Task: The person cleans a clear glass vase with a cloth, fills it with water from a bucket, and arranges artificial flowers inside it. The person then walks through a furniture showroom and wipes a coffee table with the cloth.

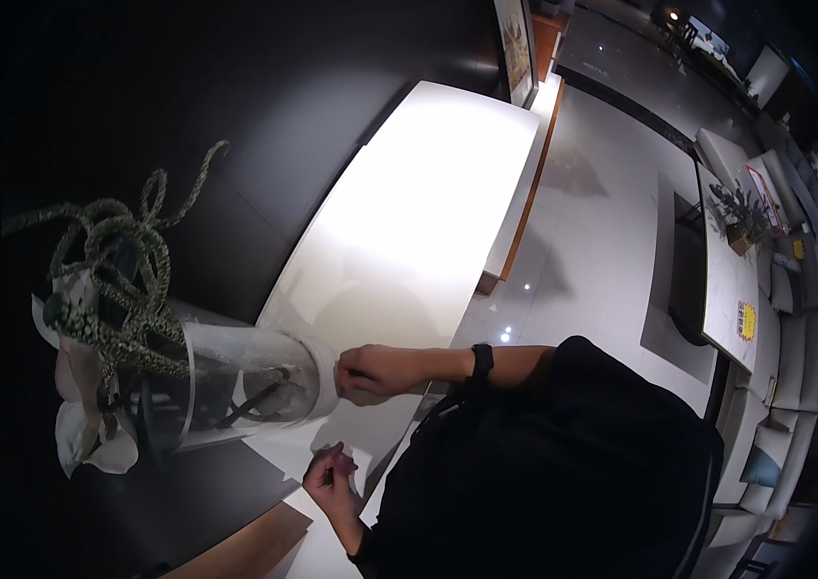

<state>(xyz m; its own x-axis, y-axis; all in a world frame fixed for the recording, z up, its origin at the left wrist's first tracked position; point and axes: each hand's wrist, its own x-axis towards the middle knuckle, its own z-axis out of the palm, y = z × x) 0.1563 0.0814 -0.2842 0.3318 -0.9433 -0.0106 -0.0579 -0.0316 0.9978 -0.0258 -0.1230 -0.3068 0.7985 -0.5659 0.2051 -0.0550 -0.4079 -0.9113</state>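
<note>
A clear glass vase point(257, 376) with a whitish base stands on a glossy white cabinet top point(394, 289). It holds rough, twisted green stems point(127, 289) and large pale artificial flowers point(80, 434). My right hand point(376, 373), with a dark band at its wrist, is beside the vase's base, its fingers curled downward. Whether it touches the base or has something under the fingers cannot be told. My left hand point(331, 474) hovers nearer my body, over the cabinet's edge, its fingers bunched towards the thumb and no object visible in them.
A dark wall runs behind the cabinet, and a framed picture point(517, 54) leans at its far end. Behind me are a marble-topped table point(727, 275) bearing a potted plant point(740, 235) and a pale sofa point(792, 362) with cushions. Wood panelling point(250, 543) shows low in the view.
</note>
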